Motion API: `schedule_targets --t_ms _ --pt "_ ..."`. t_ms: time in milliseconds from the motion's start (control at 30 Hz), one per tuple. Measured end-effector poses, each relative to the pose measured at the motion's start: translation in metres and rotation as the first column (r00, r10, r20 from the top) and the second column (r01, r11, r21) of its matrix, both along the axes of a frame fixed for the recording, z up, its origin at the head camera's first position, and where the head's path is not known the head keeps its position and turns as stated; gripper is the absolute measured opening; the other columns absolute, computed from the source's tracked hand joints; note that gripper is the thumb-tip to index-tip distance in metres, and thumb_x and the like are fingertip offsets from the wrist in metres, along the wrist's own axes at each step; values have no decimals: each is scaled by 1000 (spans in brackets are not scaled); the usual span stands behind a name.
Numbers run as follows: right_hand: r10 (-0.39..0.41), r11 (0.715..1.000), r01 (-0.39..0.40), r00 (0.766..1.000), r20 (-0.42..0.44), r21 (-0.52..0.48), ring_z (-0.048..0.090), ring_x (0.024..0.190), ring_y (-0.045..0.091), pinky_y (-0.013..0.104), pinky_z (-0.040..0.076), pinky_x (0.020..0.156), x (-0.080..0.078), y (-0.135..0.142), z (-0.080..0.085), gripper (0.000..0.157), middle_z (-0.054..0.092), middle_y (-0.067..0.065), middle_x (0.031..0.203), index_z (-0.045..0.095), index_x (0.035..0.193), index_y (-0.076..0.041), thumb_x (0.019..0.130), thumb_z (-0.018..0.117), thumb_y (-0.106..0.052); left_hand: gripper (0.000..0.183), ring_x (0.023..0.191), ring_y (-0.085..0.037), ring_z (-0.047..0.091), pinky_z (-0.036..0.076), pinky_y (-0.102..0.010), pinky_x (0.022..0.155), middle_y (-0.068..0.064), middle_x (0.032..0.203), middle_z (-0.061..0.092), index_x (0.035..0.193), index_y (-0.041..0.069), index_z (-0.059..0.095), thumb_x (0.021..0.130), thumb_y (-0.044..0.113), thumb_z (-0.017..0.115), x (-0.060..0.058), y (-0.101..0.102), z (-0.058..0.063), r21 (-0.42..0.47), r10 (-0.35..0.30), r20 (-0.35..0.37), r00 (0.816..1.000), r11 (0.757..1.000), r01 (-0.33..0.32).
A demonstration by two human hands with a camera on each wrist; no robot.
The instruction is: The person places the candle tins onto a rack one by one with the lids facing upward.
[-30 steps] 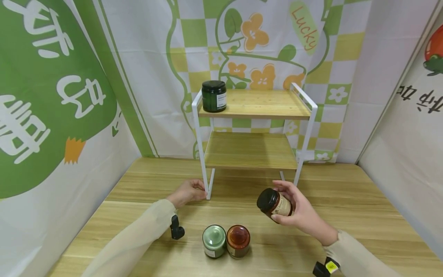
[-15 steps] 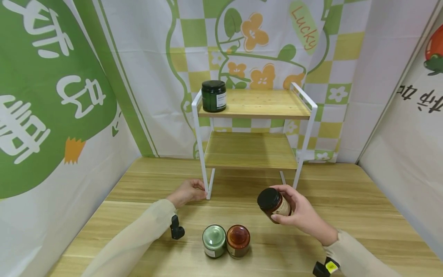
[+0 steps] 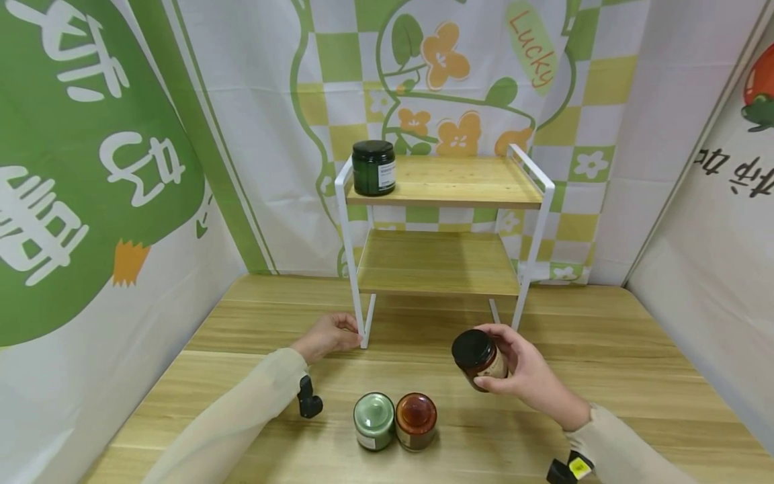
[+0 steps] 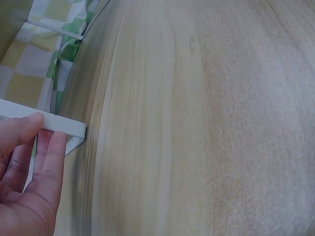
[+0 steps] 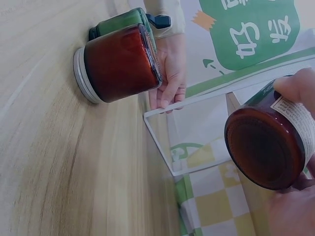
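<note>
My right hand point(image 3: 525, 368) holds a brown glass jar point(image 3: 491, 368) with a black lid and a cream label, tilted above the table. Its dark round base point(image 5: 261, 150) faces the camera in the right wrist view. With thumb and fingers, my left hand point(image 3: 329, 336) pinches the foot of the shelf's front left leg; the white metal leg point(image 4: 64, 124) passes between them in the left wrist view. In front of the shelf, a green glass jar point(image 3: 373, 418) and an amber glass jar point(image 3: 416, 418) stand side by side, bases up; the amber one's lid rim point(image 5: 84, 76) is against the tabletop.
A two-tier wooden shelf point(image 3: 447, 265) with a white metal frame stands at the back of the wooden table point(image 3: 266, 296). On its top board, at the left end, sits a dark green jar point(image 3: 373, 169) with a black lid. Printed cloth point(image 3: 338, 60) hangs behind.
The jar in my right hand has turned slightly, its black lid facing more toward the head camera and its label more to the right. My left hand stays on the leg.
</note>
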State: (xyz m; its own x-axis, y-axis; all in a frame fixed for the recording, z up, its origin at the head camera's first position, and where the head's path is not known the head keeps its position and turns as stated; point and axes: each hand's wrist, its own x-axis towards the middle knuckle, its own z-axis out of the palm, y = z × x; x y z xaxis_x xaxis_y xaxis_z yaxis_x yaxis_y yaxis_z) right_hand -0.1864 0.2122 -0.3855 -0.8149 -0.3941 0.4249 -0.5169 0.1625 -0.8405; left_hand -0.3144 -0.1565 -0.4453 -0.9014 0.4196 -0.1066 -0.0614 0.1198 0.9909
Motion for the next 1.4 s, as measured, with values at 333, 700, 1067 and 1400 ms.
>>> schedule_targets --t_ms 333,700,1067,1400 --pt "-34 999 34 999 -13 42 52 113 -3 7 37 98 0 1 -2 66 55 5 123 48 129 4 72 81 3 15 85 -18 66 57 -31 84 -10 93 62 93 2 56 86 -9 63 -1 0 0 -12 7 5 1000 1000 -7" --pt "-81 993 83 996 -30 87 53 109 -1 10 42 94 -1 0 0 64 57 9 122 50 129 -1 73 83 -3 14 85 -18 66 57 -31 84 -8 91 63 94 1 57 86 -8 63 0 0 1 -18 9 2 1000 1000 -9" --pt "-44 999 45 998 -49 27 53 109 -2 9 42 94 -2 -1 3 64 56 9 122 47 128 7 73 79 6 13 86 -18 66 57 -32 85 -7 92 63 95 1 56 87 -7 63 -1 -1 1 -17 0 11 1000 1000 0" --pt "-27 998 24 998 -61 -50 53 111 -2 10 44 93 -2 0 5 63 55 -14 122 40 128 12 74 73 14 14 85 -19 66 57 -32 83 -10 92 63 93 1 57 86 -9 63 0 0 1 -20 12 9 1000 1000 -12"
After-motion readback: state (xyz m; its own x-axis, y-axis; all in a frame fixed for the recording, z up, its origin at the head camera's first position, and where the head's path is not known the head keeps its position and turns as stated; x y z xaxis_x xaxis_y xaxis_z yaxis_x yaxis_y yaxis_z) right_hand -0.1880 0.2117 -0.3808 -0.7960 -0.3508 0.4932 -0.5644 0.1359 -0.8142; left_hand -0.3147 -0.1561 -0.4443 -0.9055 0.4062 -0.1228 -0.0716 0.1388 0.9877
